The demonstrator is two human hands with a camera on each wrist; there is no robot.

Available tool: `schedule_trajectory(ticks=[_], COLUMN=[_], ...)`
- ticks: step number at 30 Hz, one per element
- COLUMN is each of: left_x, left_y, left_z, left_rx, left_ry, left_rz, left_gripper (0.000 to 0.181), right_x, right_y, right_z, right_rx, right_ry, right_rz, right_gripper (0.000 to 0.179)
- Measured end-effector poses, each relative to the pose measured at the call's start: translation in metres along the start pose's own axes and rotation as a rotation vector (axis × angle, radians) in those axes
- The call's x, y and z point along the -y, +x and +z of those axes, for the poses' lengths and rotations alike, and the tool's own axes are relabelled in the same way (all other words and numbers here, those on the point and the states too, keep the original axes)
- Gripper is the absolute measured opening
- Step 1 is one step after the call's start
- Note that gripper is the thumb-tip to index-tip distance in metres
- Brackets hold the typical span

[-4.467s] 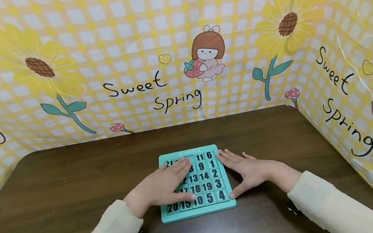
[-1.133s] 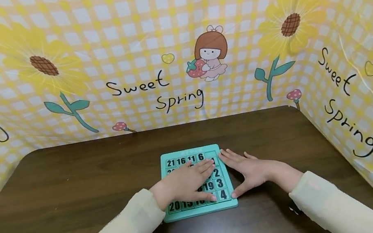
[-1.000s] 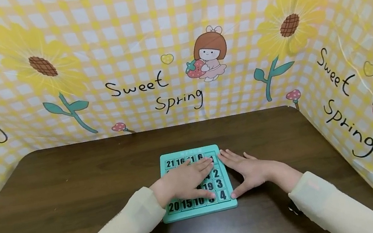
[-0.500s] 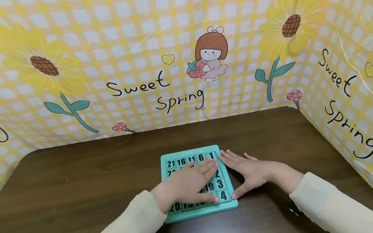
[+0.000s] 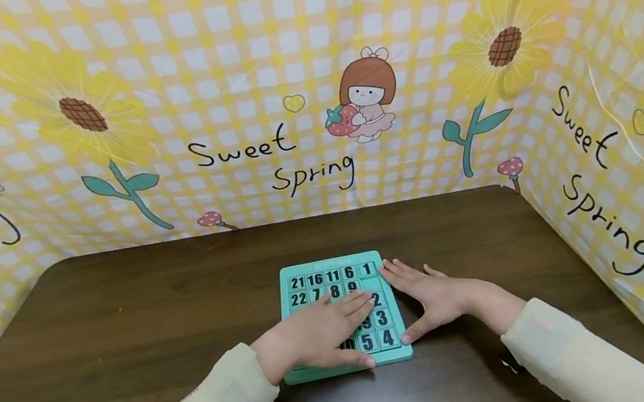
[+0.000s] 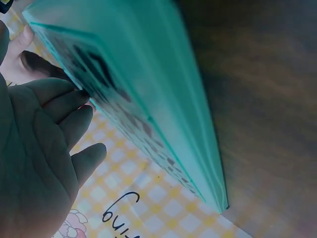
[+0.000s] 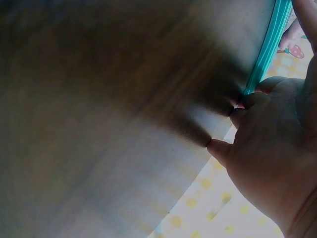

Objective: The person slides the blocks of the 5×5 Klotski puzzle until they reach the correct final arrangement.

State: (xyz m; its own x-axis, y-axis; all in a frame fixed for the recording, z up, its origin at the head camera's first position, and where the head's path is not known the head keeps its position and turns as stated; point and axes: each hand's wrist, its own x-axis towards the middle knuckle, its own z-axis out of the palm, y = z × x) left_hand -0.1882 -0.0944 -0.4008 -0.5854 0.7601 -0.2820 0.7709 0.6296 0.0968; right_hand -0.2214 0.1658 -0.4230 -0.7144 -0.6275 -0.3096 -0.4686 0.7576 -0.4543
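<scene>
A turquoise number slide puzzle [image 5: 330,263] lies on the table, its top row reading 21, 16, 11, 6, 1. At the right end of the second row, beside tile 9, a gap shows. My left hand [image 5: 316,335] reaches across the puzzle with straight fingers, fingertips at tile 2 [image 5: 377,300], thumb over the near rim. It hides much of the lower-left tiles. Along the puzzle's right edge, my right hand [image 5: 438,295] rests with fingers spread and straight, fingertips and thumb at the rim. The left wrist view shows the left palm [image 6: 34,153] over the tiles.
The dark brown wooden table [image 5: 155,317] stretches out around the puzzle. Behind it and at both sides hangs a yellow checked cloth [image 5: 235,72] printed with sunflowers and "Sweet Spring".
Tiles 11 and 6 have slid left and tile 1 up into the top right corner, so the gap now sits below it. The left hand moved right, then slightly nearer. The right hand stays.
</scene>
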Motion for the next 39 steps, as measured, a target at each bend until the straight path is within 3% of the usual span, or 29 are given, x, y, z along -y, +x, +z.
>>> schedule_trajectory(ticks=[6,20,24,33,39], left_x=[0.007,0.021,0.017,-0.008,-0.018], left_y=[0.005,0.013,0.009,-0.010,-0.014], left_z=[0.000,-0.007,-0.005,0.001,0.009], left_rx=[-0.002,-0.017,-0.022,-0.048,-0.043], left_ry=[-0.059,-0.088,-0.075,-0.018,-0.014], left_rz=[-0.003,-0.060,-0.047,0.069,0.116], left_gripper=[0.089,0.090,0.090,0.089,0.085], right_x=[-0.001,0.001,0.001,-0.001,-0.001], right_y=[0.000,0.001,0.002,0.002,0.001], right_z=[0.001,-0.004,-0.004,-0.002,0.000], right_rx=[0.003,-0.005,-0.009,-0.006,-0.006], right_ry=[-0.002,0.000,0.002,0.003,-0.003], right_rz=[-0.005,-0.021,-0.024,-0.027,-0.019], right_gripper=[0.120,0.120,0.120,0.120,0.120])
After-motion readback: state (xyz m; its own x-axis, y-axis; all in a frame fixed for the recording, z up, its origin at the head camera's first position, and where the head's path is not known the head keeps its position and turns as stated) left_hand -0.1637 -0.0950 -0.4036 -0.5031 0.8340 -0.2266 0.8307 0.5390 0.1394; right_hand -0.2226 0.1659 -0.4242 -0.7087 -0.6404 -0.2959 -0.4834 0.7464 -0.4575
